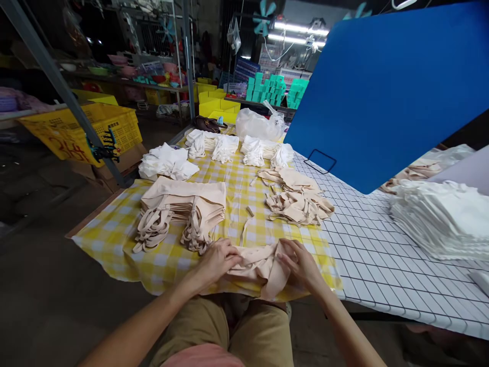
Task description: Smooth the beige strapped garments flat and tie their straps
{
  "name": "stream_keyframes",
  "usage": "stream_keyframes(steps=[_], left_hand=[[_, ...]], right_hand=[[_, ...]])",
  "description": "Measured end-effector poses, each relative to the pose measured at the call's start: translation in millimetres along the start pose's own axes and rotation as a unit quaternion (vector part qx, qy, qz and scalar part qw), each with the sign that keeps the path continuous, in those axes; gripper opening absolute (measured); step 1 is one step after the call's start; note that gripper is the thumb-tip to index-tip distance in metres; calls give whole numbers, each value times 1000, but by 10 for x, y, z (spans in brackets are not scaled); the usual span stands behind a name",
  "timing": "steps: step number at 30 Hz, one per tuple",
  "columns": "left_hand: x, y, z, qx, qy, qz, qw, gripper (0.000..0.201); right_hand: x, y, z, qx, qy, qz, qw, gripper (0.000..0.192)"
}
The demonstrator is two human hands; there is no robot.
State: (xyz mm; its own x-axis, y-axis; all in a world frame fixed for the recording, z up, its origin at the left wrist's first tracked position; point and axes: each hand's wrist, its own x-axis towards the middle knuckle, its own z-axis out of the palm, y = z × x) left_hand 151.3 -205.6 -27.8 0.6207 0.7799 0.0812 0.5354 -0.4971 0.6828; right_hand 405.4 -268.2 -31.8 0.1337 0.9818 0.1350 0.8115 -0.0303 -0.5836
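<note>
A beige cloth garment [254, 262], apparently a strappy top, lies crumpled at the table's front edge, part of it drooping there. My left hand [220, 259] has its fingers closed on the garment's left end. At the other end, my right hand [300, 259] pinches the fabric between thumb and fingers. Just beyond my left hand is a neat stack of beige strappy tops [185, 196], their straps bunched toward me. A loose heap of beige garments [298, 196] lies farther back on the right.
A yellow checked cloth [126, 229] covers the table. White garment piles [168, 162] sit along the back, before a plastic bag [257, 122]. A blue board [389, 92] rises at right, near a white stack [443, 216]. A metal post [63, 76] and yellow crate [87, 127] stand left.
</note>
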Motion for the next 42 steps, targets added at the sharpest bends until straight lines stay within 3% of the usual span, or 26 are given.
stream_keyframes(steps=[5,9,11,14,17,21,24,29,35,39,42], left_hand=[[95,72,-88,-29,7,-6,1000,26],[147,40,-63,-8,16,-39,999,25],[167,38,-28,-7,12,-35,999,24],[203,58,17,-8,7,-11,1000,23],[236,58,21,-3,12,10,1000,23],[247,-1,-27,-7,10,-11,1000,23],[243,-30,-45,-52,8,-4,999,23],[310,18,-99,-102,-55,102,988,11],[437,123,-536,-320,-153,85,931,29],[485,279,-885,-412,-151,76,895,43],[536,404,-1076,-443,-124,119,880,47]], right_hand=[[29,18,-27,-25,-9,5,1000,16],[32,58,-81,-27,57,4,998,12],[41,-6,-73,-53,73,-42,995,17],[92,-198,-11,-73,-20,-158,985,29],[178,-350,61,-109,-117,-180,970,24],[251,-320,69,-100,-104,-137,980,12],[238,-264,-1,-13,-76,-100,992,17],[191,-375,-247,167,-113,-33,979,34],[196,-445,-764,269,-86,3,959,31],[157,-500,-1126,300,-41,26,953,31],[109,-602,-1362,327,-8,35,944,33]])
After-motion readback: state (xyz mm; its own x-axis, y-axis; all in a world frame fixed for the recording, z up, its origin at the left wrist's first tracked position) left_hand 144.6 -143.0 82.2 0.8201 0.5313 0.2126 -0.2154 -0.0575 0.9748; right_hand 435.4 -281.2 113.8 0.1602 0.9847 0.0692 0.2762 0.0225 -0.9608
